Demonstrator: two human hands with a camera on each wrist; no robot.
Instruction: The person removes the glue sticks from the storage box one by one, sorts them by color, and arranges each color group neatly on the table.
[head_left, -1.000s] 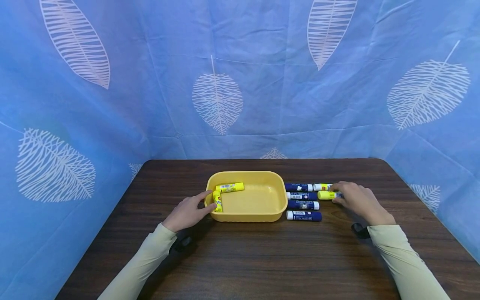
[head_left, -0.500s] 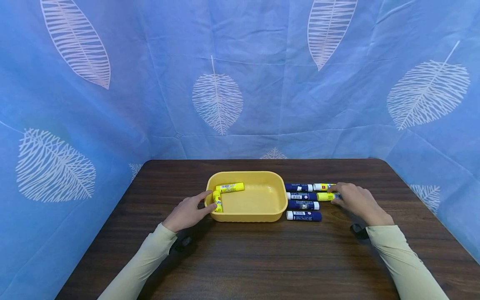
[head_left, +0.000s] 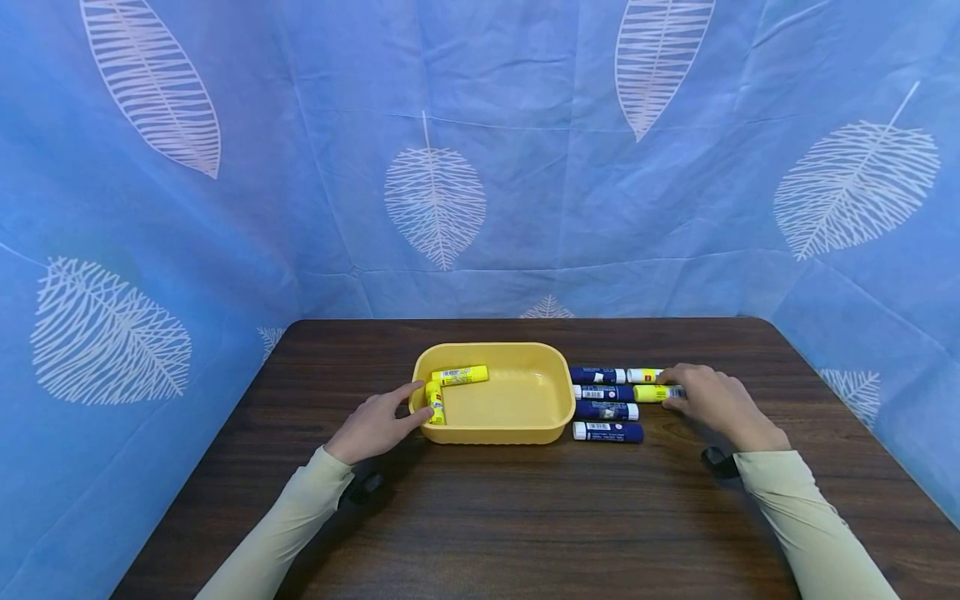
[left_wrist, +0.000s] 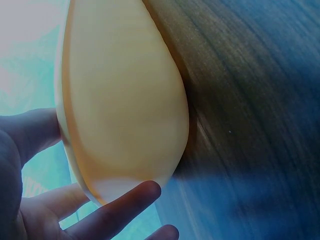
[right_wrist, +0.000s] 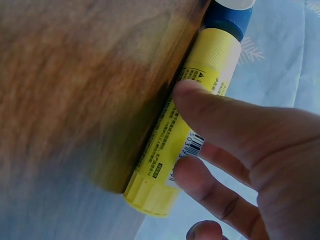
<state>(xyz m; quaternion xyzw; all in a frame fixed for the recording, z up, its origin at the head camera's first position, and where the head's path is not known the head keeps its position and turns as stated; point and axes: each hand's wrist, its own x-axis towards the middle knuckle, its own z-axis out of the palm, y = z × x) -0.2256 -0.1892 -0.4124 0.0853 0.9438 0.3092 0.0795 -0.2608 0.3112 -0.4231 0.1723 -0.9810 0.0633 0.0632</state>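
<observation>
In the head view my left hand (head_left: 378, 423) holds the left end of a yellow plastic basin (head_left: 495, 435). The left wrist view shows its digits at the rim and along the outer wall (left_wrist: 125, 100). Two yellow glue sticks (head_left: 460, 375) lie inside, at the basin's left end. On the table to the right, my right hand (head_left: 720, 404) pinches a yellow glue stick (right_wrist: 172, 135) between thumb and fingers. Its far end meets a navy glue stick (right_wrist: 230, 19). Just behind it lies a white-capped yellow glue stick (head_left: 643, 375), partly hidden by the fingers.
Several navy glue sticks (head_left: 606, 411) lie in a column along the basin's right side. Everything rests on a dark wood-grain table (head_left: 525, 525). A blue cloth with white leaf prints (head_left: 517, 192) hangs behind the table's far edge.
The yellow glue stick at my right hand has slid very slightly left, toward the navy one. My left hand and the basin have stayed in place.
</observation>
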